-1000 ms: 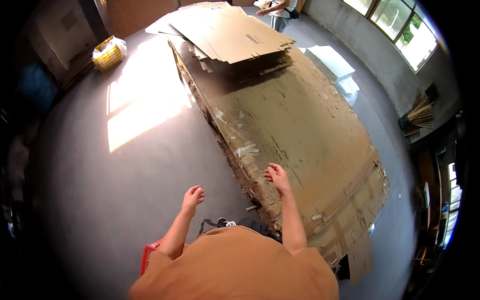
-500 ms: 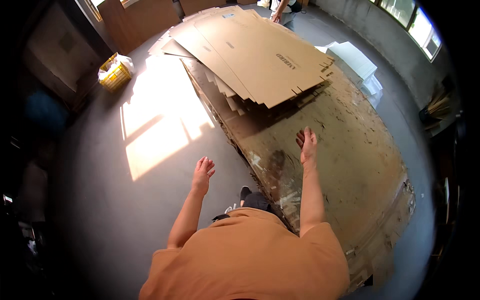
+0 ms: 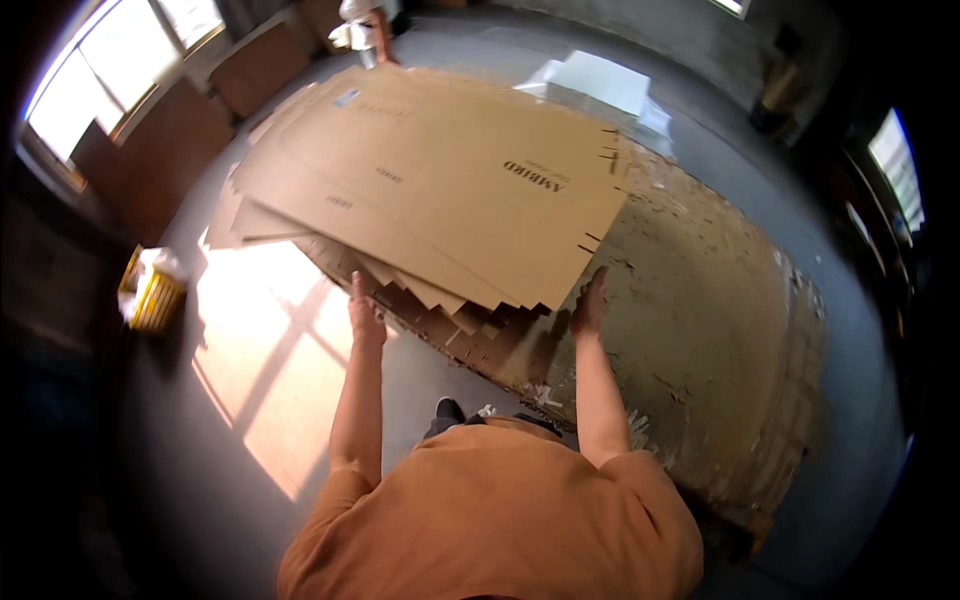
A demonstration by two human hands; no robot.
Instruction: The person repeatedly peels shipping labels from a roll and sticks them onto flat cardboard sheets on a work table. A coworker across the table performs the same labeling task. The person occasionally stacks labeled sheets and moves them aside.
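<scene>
A stack of flat brown cardboard sheets (image 3: 430, 200) lies unevenly on a worn, stained platform (image 3: 690, 330), its near edges stepped and slotted. My left hand (image 3: 367, 318) is open beside the near left edge of the stack, fingers stretched forward. Close to the stack's near right corner, my right hand (image 3: 590, 308) is held upright above the platform with its fingers extended. Neither hand holds anything. Whether the right fingertips touch the cardboard I cannot tell.
On the sunlit floor to the left stands a yellow basket (image 3: 157, 300) with white bags. Wrapped white sheets (image 3: 600, 85) sit beyond the platform. Another person (image 3: 375, 35) stands at the far side. Brown boards (image 3: 150, 165) lean below the windows.
Both hands have moved forward to the stack, the left beside its near edge and the right by its corner. The view has turned, so the stack appears nearer and more crosswise.
</scene>
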